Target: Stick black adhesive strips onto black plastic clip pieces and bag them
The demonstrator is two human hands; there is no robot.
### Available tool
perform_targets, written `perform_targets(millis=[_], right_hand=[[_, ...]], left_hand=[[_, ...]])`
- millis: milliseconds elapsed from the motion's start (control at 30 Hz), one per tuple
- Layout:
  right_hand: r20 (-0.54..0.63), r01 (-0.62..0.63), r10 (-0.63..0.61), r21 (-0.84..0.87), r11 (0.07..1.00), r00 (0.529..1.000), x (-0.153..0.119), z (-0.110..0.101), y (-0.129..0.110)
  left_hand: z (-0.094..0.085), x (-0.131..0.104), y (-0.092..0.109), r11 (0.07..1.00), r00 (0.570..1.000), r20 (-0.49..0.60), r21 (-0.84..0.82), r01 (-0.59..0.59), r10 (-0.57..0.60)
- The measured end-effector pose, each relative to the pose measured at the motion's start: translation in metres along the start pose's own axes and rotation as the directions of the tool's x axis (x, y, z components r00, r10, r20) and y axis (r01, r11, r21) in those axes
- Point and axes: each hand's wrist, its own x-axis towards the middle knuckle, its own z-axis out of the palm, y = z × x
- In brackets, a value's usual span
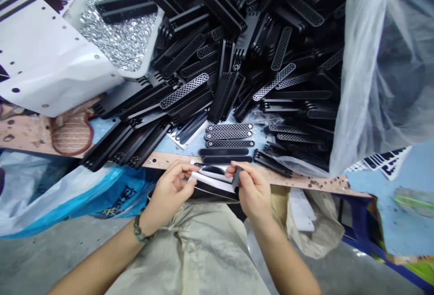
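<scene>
At the table's front edge, my left hand point(172, 191) pinches the left end of a white backing sheet point(217, 183) that has dark strip shapes on it. My right hand point(254, 191) grips a short, curved black strip point(236, 179) between thumb and fingers, at the sheet's right end. Whether the strip still touches the sheet I cannot tell. Just beyond my hands lie two smooth black bars point(224, 152), side by side. Behind them is a row of bars with lattice undersides point(229, 135), with small shiny rings at some ends.
A large heap of black slotted plastic parts point(224, 51) covers the back. A white tub point(149, 55) of small metal pieces stands at the left, near a white sheet point(44, 55). Clear plastic point(366, 82) hangs at the right. A blue-and-white bag point(111, 195) is below left.
</scene>
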Motion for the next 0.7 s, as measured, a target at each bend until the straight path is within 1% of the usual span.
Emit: perform_targets(millis=[67,133,167,200,233,267,300,367,400,433,467,500,567,633,700], right_hand=[[-0.033,0.062,-0.06,0.077,0.995,0.998,0.016,-0.011,-0.005],[-0.07,0.16,-0.156,0.061,0.985,0.985,0.037,-0.023,-0.014],[-0.077,0.205,-0.203,0.012,0.979,0.976,0.049,-0.029,-0.019],[-0.061,0.235,-0.239,-0.062,0.97,0.969,0.06,-0.032,-0.023],[-0.015,0.259,-0.264,-0.154,0.954,0.964,0.071,-0.034,-0.027],[0.071,0.288,-0.279,-0.251,0.924,0.958,0.08,-0.034,-0.029],[0.183,0.324,-0.276,-0.342,0.882,0.944,0.088,-0.032,-0.029],[0.408,0.415,-0.226,-0.467,0.781,0.885,0.096,-0.024,-0.027],[0.492,0.455,-0.191,-0.5,0.737,0.85,0.098,-0.019,-0.025],[0.549,0.483,-0.156,-0.522,0.703,0.821,0.099,-0.015,-0.022],[0.583,0.497,-0.125,-0.538,0.68,0.803,0.1,-0.011,-0.02],[0.602,0.506,-0.103,-0.551,0.663,0.791,0.1,-0.007,-0.019],[0.629,0.521,-0.079,-0.56,0.644,0.773,0.101,-0.004,-0.018],[0.645,0.523,-0.056,-0.563,0.64,0.762,0.102,-0.004,-0.019],[0.653,0.515,-0.032,-0.564,0.645,0.756,0.105,-0.004,-0.021]], left_hand=[[-0.003,0.006,0.0,0.999,1.0,-0.017,-0.033,-0.005,0.004],[-0.008,0.011,0.002,1.0,1.0,-0.005,0.006,-0.03,0.03],[-0.01,0.013,0.003,0.998,0.999,0.02,0.043,-0.042,0.041],[-0.012,0.015,0.005,0.995,0.997,0.06,0.084,-0.049,0.044],[-0.014,0.016,0.008,0.991,0.994,0.102,0.122,-0.053,0.04],[-0.015,0.017,0.01,0.986,0.99,0.139,0.156,-0.053,0.032],[-0.015,0.018,0.012,0.981,0.987,0.158,0.188,-0.048,0.018],[-0.013,0.021,0.016,0.969,0.988,0.15,0.245,-0.019,-0.018],[-0.011,0.022,0.017,0.966,0.991,0.13,0.258,-0.002,-0.033],[-0.009,0.024,0.018,0.965,0.993,0.107,0.261,0.011,-0.041],[-0.006,0.026,0.019,0.965,0.996,0.088,0.263,0.01,-0.034],[-0.005,0.028,0.019,0.962,0.997,0.076,0.274,-0.015,-0.006],[-0.002,0.034,0.02,0.929,0.992,0.08,0.351,-0.12,0.098],[-0.002,0.04,0.02,0.85,0.971,0.123,0.47,-0.238,0.204],[-0.001,0.045,0.018,0.774,0.95,0.169,0.551,-0.311,0.262]])
